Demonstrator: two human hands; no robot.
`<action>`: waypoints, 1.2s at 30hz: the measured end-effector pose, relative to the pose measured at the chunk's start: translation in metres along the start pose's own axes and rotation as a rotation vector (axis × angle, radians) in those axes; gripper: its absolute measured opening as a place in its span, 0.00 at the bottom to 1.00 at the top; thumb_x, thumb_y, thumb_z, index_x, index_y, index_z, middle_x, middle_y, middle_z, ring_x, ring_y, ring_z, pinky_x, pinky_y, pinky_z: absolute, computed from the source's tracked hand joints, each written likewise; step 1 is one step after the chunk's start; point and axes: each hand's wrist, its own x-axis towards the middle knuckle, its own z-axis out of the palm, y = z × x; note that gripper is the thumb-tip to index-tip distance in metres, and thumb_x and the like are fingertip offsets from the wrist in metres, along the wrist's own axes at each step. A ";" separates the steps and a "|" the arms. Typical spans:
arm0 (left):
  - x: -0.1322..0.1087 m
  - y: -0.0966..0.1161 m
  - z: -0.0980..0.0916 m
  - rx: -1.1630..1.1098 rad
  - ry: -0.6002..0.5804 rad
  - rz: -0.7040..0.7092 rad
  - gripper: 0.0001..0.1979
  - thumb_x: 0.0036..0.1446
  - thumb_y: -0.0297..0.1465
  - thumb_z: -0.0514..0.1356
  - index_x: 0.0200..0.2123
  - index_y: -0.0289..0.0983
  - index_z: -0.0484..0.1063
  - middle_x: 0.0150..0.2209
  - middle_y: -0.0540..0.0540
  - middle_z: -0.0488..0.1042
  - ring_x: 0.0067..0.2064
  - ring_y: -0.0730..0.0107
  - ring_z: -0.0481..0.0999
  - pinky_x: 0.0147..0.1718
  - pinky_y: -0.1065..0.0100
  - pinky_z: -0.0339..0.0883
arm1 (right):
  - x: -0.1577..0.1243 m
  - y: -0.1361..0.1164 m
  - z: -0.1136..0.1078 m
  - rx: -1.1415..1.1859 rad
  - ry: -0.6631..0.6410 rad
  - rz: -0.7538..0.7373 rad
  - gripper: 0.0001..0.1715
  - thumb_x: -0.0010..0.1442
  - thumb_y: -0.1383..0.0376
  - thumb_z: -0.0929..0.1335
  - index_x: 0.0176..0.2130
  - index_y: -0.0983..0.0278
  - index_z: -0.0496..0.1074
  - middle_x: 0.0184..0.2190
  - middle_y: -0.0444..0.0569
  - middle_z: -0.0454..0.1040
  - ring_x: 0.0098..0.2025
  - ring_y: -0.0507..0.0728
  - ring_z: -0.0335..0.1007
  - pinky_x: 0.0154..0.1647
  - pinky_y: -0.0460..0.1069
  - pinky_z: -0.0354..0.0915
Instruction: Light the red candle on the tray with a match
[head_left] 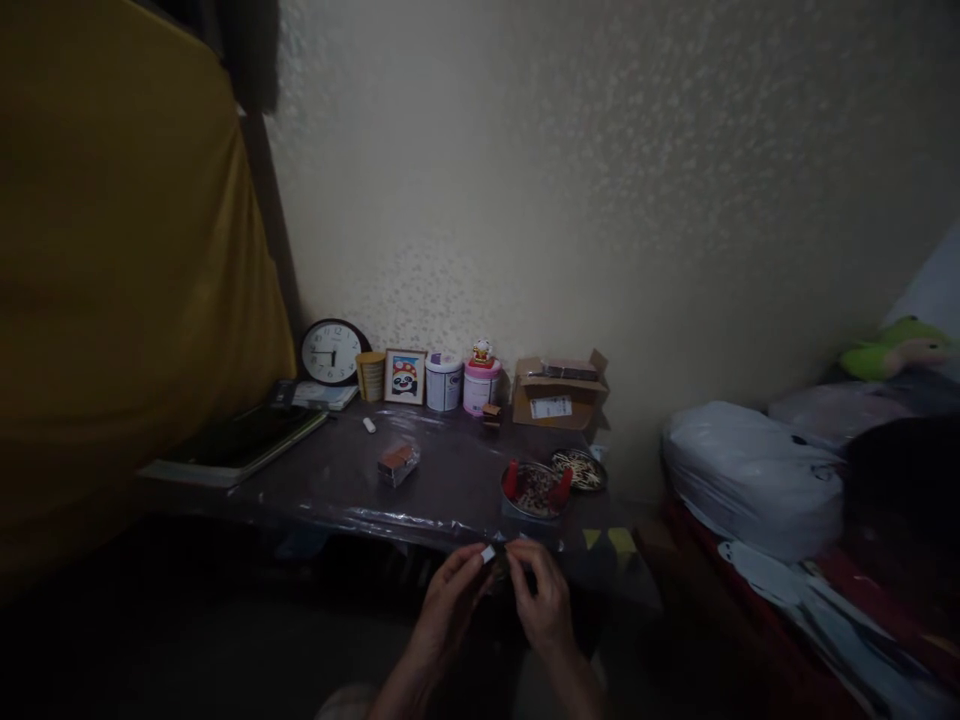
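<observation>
A small white rectangular piece (488,553) is pinched between the thumb and fingers of the person's left hand (452,590), just in front of the dark, shiny tabletop's (450,480) near edge. The right hand (543,595) is close beside it, thumb and forefinger nearly together; whether they grip anything, I cannot tell. Beyond the hands sits a round container with two red upright parts (534,506), a round dish of pale thin sticks (577,470) just behind it. Farther left lies a reddish-brown block in clear wrap (398,461).
</observation>
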 end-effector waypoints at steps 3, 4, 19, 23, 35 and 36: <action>0.000 0.001 0.002 -0.002 -0.020 0.012 0.12 0.42 0.34 0.67 0.32 0.36 0.77 0.35 0.44 0.80 0.40 0.64 0.76 0.44 0.66 0.64 | 0.004 -0.011 -0.008 0.008 0.085 -0.002 0.08 0.56 0.69 0.65 0.33 0.58 0.73 0.32 0.48 0.76 0.37 0.57 0.72 0.40 0.51 0.67; 0.000 0.002 0.003 -0.007 -0.029 0.017 0.11 0.43 0.34 0.66 0.33 0.36 0.76 0.35 0.44 0.80 0.39 0.65 0.76 0.43 0.66 0.64 | 0.005 -0.015 -0.009 0.021 0.106 -0.016 0.08 0.56 0.69 0.65 0.34 0.58 0.73 0.33 0.49 0.76 0.38 0.57 0.72 0.41 0.52 0.66; 0.002 0.024 0.002 0.008 0.030 0.098 0.11 0.43 0.33 0.67 0.33 0.36 0.76 0.37 0.44 0.79 0.39 0.65 0.76 0.40 0.66 0.66 | 0.026 0.028 -0.021 0.114 0.298 0.276 0.08 0.54 0.60 0.66 0.29 0.62 0.70 0.29 0.46 0.72 0.33 0.56 0.68 0.36 0.50 0.64; 0.011 0.031 0.004 0.051 0.062 0.169 0.12 0.44 0.35 0.65 0.33 0.36 0.75 0.38 0.43 0.79 0.38 0.66 0.75 0.39 0.66 0.65 | 0.036 0.018 -0.027 0.104 0.351 0.323 0.07 0.53 0.59 0.67 0.28 0.60 0.71 0.27 0.46 0.72 0.30 0.56 0.66 0.34 0.50 0.63; 0.070 0.030 0.003 0.101 0.107 0.276 0.12 0.45 0.36 0.65 0.33 0.37 0.73 0.33 0.48 0.77 0.37 0.70 0.74 0.37 0.70 0.63 | 0.058 0.026 -0.018 0.195 0.359 0.426 0.10 0.52 0.57 0.67 0.29 0.61 0.70 0.29 0.47 0.73 0.33 0.57 0.69 0.36 0.49 0.63; 0.073 0.030 0.003 0.111 0.103 0.277 0.12 0.45 0.36 0.65 0.33 0.38 0.73 0.33 0.49 0.77 0.37 0.70 0.73 0.37 0.70 0.63 | 0.059 0.026 -0.017 0.192 0.354 0.430 0.10 0.52 0.57 0.67 0.30 0.61 0.70 0.29 0.47 0.73 0.33 0.57 0.69 0.35 0.48 0.63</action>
